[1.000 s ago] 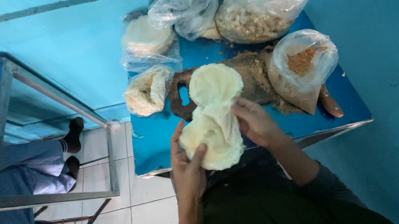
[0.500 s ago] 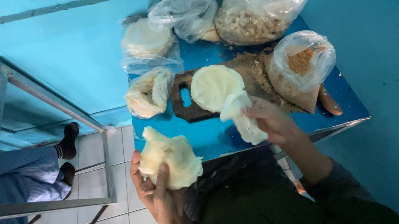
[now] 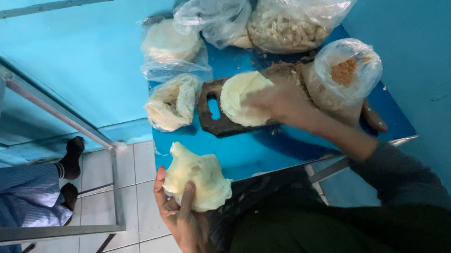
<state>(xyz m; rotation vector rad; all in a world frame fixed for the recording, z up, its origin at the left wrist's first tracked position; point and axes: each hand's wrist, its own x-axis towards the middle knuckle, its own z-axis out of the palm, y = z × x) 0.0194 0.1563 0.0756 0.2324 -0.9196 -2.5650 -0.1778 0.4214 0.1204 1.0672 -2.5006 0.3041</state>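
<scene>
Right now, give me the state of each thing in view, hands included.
Left hand: closed around the dough stack, off the table edge.
Dough stack: pale, folded, held in the air.
Right hand: blurred, over the round dough sheet.
Round dough sheet: flat on the wooden board.
Wooden board: lying on the blue table.
Crumb bag: open at the top.
Large plastic bag: full, standing at the back.
</scene>
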